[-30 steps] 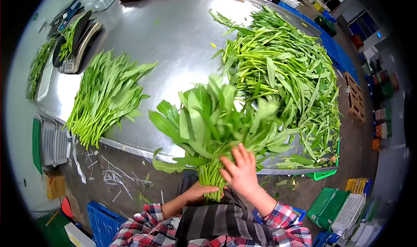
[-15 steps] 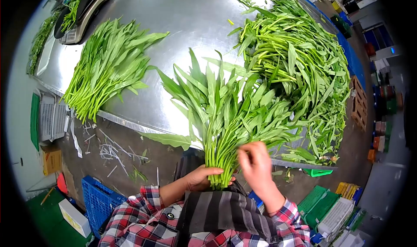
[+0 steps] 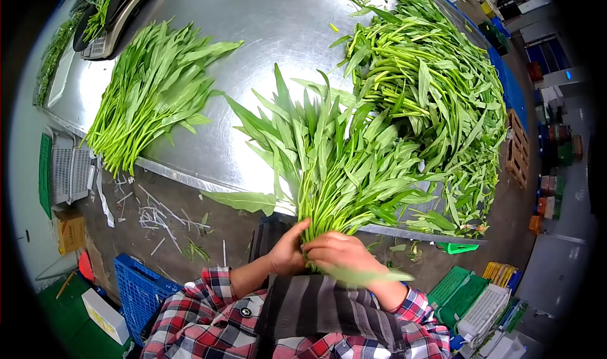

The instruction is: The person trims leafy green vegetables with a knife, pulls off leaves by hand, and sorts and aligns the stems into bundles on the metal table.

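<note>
A bunch of water spinach (image 3: 322,163) stands upright in front of me, leaves up, its stems gathered low at my apron. My left hand (image 3: 288,251) is wrapped round the stem ends from the left, thumb in front. From the right, my right hand (image 3: 341,253) is closed against the same stems, its fingers curled across them; the stem ends are hidden behind it. A blurred loose leaf (image 3: 370,275) shows just below the right hand. To the left lies another bunch (image 3: 152,93), and a large heap of water spinach (image 3: 436,100) spreads on the right.
The metal table (image 3: 253,30) carries the greens. A scale (image 3: 114,24) stands at its far left. White strips (image 3: 158,220) litter the floor near a blue crate (image 3: 142,289). Green crates (image 3: 465,296) stand at lower right, and a wooden pallet (image 3: 517,147) leans beyond the heap.
My right hand has moved left and down onto the stems, where before it was raised apart from them. A blurred leaf now shows below it. My left hand's thumb points more upward.
</note>
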{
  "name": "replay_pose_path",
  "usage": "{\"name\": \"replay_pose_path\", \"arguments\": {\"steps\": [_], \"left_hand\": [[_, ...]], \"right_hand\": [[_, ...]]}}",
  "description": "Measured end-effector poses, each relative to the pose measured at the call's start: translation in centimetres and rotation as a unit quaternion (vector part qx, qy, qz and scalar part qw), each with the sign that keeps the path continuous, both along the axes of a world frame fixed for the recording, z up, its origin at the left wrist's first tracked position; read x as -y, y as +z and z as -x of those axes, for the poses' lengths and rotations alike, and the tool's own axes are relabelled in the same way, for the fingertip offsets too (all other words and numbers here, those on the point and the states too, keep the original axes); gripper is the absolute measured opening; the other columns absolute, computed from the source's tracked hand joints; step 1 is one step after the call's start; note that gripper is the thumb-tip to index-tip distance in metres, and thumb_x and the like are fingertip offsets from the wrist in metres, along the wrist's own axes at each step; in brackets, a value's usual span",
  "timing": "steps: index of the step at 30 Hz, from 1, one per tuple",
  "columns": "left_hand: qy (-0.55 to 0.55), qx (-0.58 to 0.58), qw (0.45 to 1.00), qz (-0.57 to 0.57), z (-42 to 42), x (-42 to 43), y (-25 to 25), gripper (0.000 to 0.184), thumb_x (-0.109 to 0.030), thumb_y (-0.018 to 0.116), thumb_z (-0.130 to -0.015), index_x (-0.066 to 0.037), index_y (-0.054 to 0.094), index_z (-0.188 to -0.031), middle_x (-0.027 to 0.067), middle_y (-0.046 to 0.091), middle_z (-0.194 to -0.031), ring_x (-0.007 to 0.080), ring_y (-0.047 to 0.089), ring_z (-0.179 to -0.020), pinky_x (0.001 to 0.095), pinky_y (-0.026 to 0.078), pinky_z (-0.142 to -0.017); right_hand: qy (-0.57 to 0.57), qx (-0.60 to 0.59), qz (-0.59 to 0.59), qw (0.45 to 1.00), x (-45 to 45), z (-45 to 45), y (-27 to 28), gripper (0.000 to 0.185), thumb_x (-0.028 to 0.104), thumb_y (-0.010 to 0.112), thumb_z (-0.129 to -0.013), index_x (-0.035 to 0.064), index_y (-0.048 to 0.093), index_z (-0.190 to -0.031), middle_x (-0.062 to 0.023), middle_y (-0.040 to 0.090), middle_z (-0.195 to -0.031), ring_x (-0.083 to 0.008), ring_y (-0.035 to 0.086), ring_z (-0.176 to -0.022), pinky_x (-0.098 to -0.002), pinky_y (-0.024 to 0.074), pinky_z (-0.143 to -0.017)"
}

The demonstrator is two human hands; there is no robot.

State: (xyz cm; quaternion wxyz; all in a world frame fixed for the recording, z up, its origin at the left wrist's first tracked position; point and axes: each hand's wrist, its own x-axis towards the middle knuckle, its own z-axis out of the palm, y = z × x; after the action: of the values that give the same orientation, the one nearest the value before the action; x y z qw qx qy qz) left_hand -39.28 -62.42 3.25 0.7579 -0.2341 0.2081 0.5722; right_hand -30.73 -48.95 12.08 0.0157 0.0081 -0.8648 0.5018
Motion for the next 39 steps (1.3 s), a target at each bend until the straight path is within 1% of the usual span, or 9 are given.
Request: {"name": "replay_pose_path", "arguments": {"steps": [8, 10, 12, 15, 21, 25, 31, 37, 39], "left_hand": [[-0.020, -0.042, 0.999, -0.020, 0.3, -1.5, 1.7, 0.058, -0.049, 0.032, -0.092, -0.003, 0.044, -0.125, 0.0158, 0.056, -0.114, 0.0289, 0.057, -0.101, 0.0403, 0.043, -0.091], [0.005, -0.006, 0.999, 0.037, -0.4, -1.0, 0.2, 0.064, -0.054, 0.030, -0.091, 0.000, 0.045, -0.122, 0.0168, 0.059, -0.106, 0.0320, 0.058, -0.098, 0.0441, 0.046, -0.088], [-0.018, 0.000, 0.998, -0.059, 0.2, -0.6, 0.1, 0.061, -0.051, 0.031, -0.092, -0.002, 0.042, -0.126, 0.0163, 0.055, -0.114, 0.0273, 0.057, -0.099, 0.0422, 0.045, -0.090], [-0.073, -0.061, 0.994, -0.059, 0.4, -0.8, 1.4, 0.051, -0.039, 0.043, -0.091, 0.000, 0.042, -0.124, 0.0148, 0.056, -0.112, 0.0244, 0.058, -0.095, 0.0414, 0.046, -0.088], [-0.125, -0.031, 0.991, -0.030, 0.0, 0.0, -1.3, 0.036, -0.013, 0.057, -0.083, 0.001, 0.049, -0.115, 0.0125, 0.059, -0.105, 0.0224, 0.059, -0.092, 0.0383, 0.048, -0.083], [-0.159, -0.210, 0.955, -0.138, 1.0, 0.5, -1.8, 0.027, -0.008, 0.061, -0.078, 0.002, 0.056, -0.103, 0.0126, 0.062, -0.093, 0.0248, 0.062, -0.085, 0.0368, 0.049, -0.080], [-0.107, -0.237, 0.951, -0.170, 1.7, 0.5, -0.5, 0.028, -0.006, 0.064, -0.076, 0.000, 0.056, -0.102, 0.0094, 0.061, -0.091, 0.0230, 0.061, -0.083, 0.0344, 0.048, -0.076], [-0.086, -0.257, 0.953, -0.137, 2.0, 0.7, 0.1, 0.029, -0.003, 0.062, -0.077, 0.000, 0.055, -0.104, 0.0090, 0.061, -0.093, 0.0199, 0.060, -0.083, 0.0331, 0.049, -0.075], [-0.082, -0.456, 0.877, -0.128, 4.5, -0.2, 2.9, 0.022, -0.009, 0.064, -0.077, -0.003, 0.059, -0.097, 0.0057, 0.062, -0.085, 0.0189, 0.061, -0.078, 0.0308, 0.048, -0.074]], "right_hand": [[0.039, -0.028, 0.168, 0.985, 1.5, 0.0, 2.8, 0.010, 0.003, 0.061, -0.077, 0.0033, 0.059, -0.087, -0.0065, 0.058, -0.082, -0.0242, 0.057, -0.077, -0.0322, 0.0463, -0.068], [-0.106, -0.058, 0.201, 0.972, -1.6, -3.1, 3.8, 0.019, 0.002, 0.067, -0.074, 0.0016, 0.059, -0.091, -0.0093, 0.063, -0.079, -0.0208, 0.060, -0.073, -0.0328, 0.0484, -0.063], [-0.505, -0.071, 0.262, 0.819, -4.5, -6.8, 4.4, 0.030, 0.010, 0.061, -0.082, 0.0019, 0.052, -0.109, -0.0110, 0.060, -0.082, -0.0186, 0.057, -0.073, -0.0330, 0.0480, -0.066], [-0.653, 0.043, -0.111, 0.748, -9.0, -9.9, 1.8, 0.027, 0.011, 0.057, -0.083, 0.0009, 0.052, -0.108, -0.0065, 0.055, -0.089, -0.0134, 0.051, -0.076, -0.0271, 0.0447, -0.067], [-0.360, 0.020, -0.138, 0.922, -2.3, -2.4, -0.9, 0.014, 0.000, 0.062, -0.076, 0.0018, 0.058, -0.089, -0.0142, 0.055, -0.086, -0.0303, 0.055, -0.080, -0.0353, 0.0458, -0.071], [-0.443, -0.028, -0.204, 0.873, -3.6, -4.3, -0.1, 0.009, -0.002, 0.062, -0.075, 0.0020, 0.060, -0.083, -0.0108, 0.056, -0.081, -0.0242, 0.056, -0.077, -0.0314, 0.0459, -0.070], [-0.514, 0.133, -0.411, 0.741, -8.1, -13.3, -0.8, 0.038, 0.005, 0.064, -0.075, 0.0010, 0.050, -0.110, -0.0185, 0.040, -0.123, -0.0341, 0.054, -0.095, -0.0363, 0.0478, -0.078], [-0.338, 0.418, -0.090, 0.839, -4.5, -13.2, 0.2, 0.049, 0.029, 0.065, -0.076, -0.0029, 0.053, -0.111, -0.0228, 0.057, -0.108, -0.0341, 0.060, -0.089, -0.0389, 0.0463, -0.081], [-0.218, 0.418, -0.068, 0.879, -3.1, -11.8, -0.6, 0.053, 0.036, 0.063, -0.077, -0.0016, 0.053, -0.113, -0.0227, 0.056, -0.108, -0.0360, 0.056, -0.096, -0.0397, 0.0446, -0.083]]}}
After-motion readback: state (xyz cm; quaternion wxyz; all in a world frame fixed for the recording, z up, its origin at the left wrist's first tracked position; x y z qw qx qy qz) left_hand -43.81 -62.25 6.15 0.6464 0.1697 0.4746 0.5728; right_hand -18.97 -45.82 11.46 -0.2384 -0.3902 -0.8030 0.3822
